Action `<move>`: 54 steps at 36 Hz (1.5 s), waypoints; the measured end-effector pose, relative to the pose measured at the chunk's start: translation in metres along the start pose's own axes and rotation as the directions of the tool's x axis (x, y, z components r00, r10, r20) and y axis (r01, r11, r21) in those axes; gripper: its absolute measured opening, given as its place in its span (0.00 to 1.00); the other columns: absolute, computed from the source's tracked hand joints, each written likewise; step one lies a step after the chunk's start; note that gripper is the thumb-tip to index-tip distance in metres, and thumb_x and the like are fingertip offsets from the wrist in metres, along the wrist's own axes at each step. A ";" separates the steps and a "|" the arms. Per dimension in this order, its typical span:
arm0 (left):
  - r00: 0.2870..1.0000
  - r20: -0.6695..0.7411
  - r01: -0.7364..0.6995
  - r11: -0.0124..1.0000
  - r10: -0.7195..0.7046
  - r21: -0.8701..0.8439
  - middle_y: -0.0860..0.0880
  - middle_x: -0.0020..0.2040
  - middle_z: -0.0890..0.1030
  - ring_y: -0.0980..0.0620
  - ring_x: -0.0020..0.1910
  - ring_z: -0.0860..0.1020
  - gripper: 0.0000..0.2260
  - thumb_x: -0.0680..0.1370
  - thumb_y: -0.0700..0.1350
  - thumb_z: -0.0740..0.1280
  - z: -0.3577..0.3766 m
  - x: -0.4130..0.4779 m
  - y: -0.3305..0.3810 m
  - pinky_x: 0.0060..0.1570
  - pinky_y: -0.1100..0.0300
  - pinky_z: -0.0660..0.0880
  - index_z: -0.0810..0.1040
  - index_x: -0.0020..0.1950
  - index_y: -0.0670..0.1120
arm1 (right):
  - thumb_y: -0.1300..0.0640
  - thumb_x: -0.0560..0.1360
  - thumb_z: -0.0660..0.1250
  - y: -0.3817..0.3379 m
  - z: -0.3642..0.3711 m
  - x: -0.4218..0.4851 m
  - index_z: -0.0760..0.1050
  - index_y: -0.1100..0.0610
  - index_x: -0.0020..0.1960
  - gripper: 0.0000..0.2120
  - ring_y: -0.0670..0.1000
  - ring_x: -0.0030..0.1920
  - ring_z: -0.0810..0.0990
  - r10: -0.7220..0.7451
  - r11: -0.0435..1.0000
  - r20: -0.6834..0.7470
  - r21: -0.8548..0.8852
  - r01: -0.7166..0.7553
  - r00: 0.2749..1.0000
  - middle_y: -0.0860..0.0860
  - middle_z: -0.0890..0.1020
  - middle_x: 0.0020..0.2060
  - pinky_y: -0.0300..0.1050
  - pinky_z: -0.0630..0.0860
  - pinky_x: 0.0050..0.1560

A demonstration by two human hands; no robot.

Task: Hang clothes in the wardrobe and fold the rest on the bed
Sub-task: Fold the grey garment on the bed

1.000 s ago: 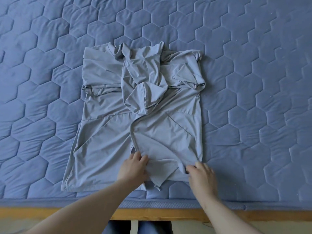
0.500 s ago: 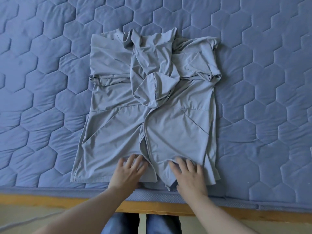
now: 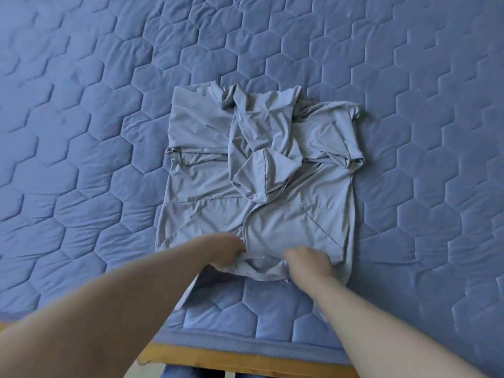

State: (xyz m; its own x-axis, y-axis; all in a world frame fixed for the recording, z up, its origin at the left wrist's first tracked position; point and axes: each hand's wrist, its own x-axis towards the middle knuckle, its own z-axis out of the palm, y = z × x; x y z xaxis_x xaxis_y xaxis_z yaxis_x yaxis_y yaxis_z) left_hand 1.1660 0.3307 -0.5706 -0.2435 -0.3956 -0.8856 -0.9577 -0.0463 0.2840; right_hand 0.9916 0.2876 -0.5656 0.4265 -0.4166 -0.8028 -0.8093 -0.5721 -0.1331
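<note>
A light grey zip jacket [image 3: 297,219] lies on the blue quilted bed [image 3: 109,132], sleeves folded in and its hood bunched over the chest. My left hand [image 3: 229,248] grips the bottom hem on the left of the zip, fingers curled under the cloth. On the right of the zip, my right hand [image 3: 309,259] grips the hem too. Between the hands the hem is raised off the quilt and sags in a curve. Fingertips of both hands are hidden in the fabric.
The bed's wooden front edge [image 3: 245,361] runs along the bottom of the view, with dark trouser legs [image 3: 185,373] just below it. Hexagon-quilted blue cover spreads on all sides of the jacket.
Both hands went from lying flat on the lower jacket to gripping its hem and lifting it away from the bed's edge. The view shifted further over the bed.
</note>
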 end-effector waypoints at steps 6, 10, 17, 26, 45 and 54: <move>0.977 -0.209 -0.001 0.992 0.027 0.124 0.50 0.37 0.71 0.49 0.42 0.70 0.11 0.74 0.32 0.55 -0.134 -0.025 -0.030 0.41 0.59 0.67 0.73 0.46 0.44 | 0.64 0.77 0.57 0.013 -0.119 0.018 0.75 0.57 0.56 0.13 0.56 0.58 0.75 -0.036 0.989 -0.433 -0.147 -0.032 0.900 0.54 0.79 0.54 0.46 0.68 0.53; 0.699 -0.710 0.190 0.980 -0.089 0.064 0.47 0.57 0.75 0.46 0.56 0.73 0.16 0.77 0.38 0.58 -0.210 -0.032 -0.058 0.47 0.56 0.69 0.72 0.60 0.53 | 0.65 0.70 0.63 0.018 -0.193 0.042 0.79 0.53 0.53 0.15 0.57 0.49 0.78 0.028 0.980 -0.826 -0.087 -0.176 0.563 0.54 0.81 0.49 0.49 0.71 0.50; 0.615 -0.646 0.159 0.873 -0.452 -0.460 0.46 0.73 0.59 0.41 0.70 0.61 0.38 0.72 0.57 0.70 -0.186 -0.007 -0.089 0.65 0.45 0.63 0.53 0.75 0.52 | 0.53 0.76 0.61 0.022 -0.178 0.072 0.52 0.49 0.75 0.30 0.58 0.71 0.58 0.356 0.932 -0.530 0.268 -0.246 0.770 0.53 0.54 0.75 0.53 0.56 0.67; 0.565 -0.607 0.335 0.828 -0.559 -0.450 0.49 0.70 0.63 0.44 0.67 0.65 0.32 0.74 0.50 0.68 -0.114 0.033 -0.132 0.62 0.49 0.63 0.57 0.74 0.52 | 0.61 0.74 0.61 0.051 -0.142 0.117 0.58 0.50 0.73 0.29 0.61 0.63 0.68 0.466 0.873 -0.518 0.401 -0.278 0.717 0.57 0.64 0.66 0.52 0.68 0.56; 0.390 -0.092 -0.022 0.091 -0.916 -0.996 0.36 0.57 0.75 0.39 0.54 0.75 0.19 0.80 0.45 0.59 -0.188 0.028 -0.191 0.45 0.55 0.72 0.68 0.68 0.37 | 0.56 0.81 0.53 0.125 -0.189 0.149 0.65 0.57 0.64 0.13 0.60 0.64 0.72 0.931 0.025 -0.068 0.992 0.123 0.360 0.60 0.72 0.66 0.47 0.68 0.59; 0.488 -0.699 0.207 0.847 -0.523 -0.489 0.46 0.74 0.58 0.47 0.74 0.57 0.30 0.76 0.50 0.66 -0.191 0.056 -0.147 0.69 0.49 0.57 0.58 0.74 0.48 | 0.45 0.77 0.57 0.017 -0.114 0.116 0.68 0.73 0.63 0.31 0.64 0.62 0.71 0.919 -0.159 0.150 0.987 -0.005 0.364 0.68 0.73 0.62 0.51 0.64 0.59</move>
State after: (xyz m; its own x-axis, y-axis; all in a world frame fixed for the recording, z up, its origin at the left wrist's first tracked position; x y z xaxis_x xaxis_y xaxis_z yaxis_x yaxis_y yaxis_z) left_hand 1.3227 0.1402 -0.5923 0.4894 -0.8097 -0.3240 -0.7867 -0.5702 0.2367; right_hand 1.0730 0.1493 -0.5947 -0.6495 -0.5713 -0.5018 -0.2718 0.7908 -0.5484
